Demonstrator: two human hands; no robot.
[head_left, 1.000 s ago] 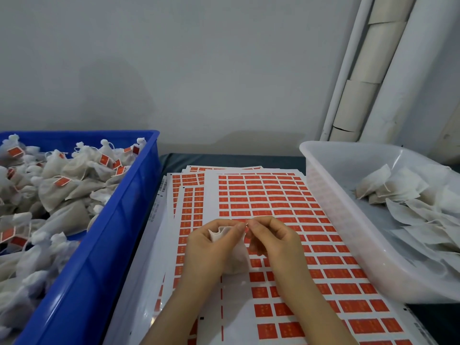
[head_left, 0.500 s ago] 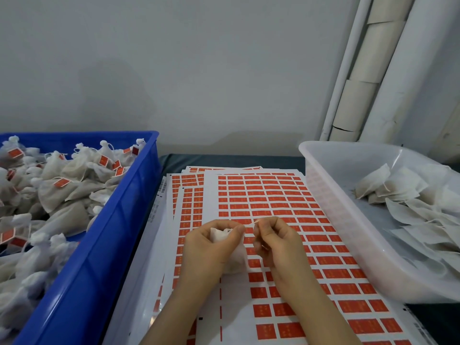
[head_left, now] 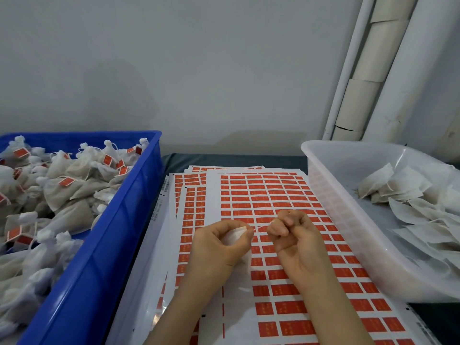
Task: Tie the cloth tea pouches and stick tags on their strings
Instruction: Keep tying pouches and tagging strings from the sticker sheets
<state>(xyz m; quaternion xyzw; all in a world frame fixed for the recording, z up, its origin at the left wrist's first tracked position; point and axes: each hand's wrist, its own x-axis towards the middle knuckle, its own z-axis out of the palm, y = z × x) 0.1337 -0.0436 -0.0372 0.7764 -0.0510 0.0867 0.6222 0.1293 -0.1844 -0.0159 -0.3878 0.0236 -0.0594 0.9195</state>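
My left hand (head_left: 219, 247) grips a white cloth tea pouch (head_left: 235, 236) at its gathered neck, above the sticker sheets. A thin string (head_left: 260, 227) runs taut from the pouch neck to my right hand (head_left: 295, 235), which pinches it with curled fingers a little to the right. Sheets of red tag stickers (head_left: 263, 195) lie under both hands. Tied, tagged pouches (head_left: 62, 185) fill the blue crate (head_left: 119, 235) on the left. Flat untied pouches (head_left: 408, 202) lie in the clear tub (head_left: 331, 185) on the right.
A grey wall stands close behind the table. White pipes and rolled tubes (head_left: 373, 66) lean in the back right corner. The dark table top (head_left: 231, 159) shows between the two bins behind the sheets.
My right hand has drawn away to the right from the left hand, pulling the string out taut. The left hand keeps hold of the pouch in nearly the same place.
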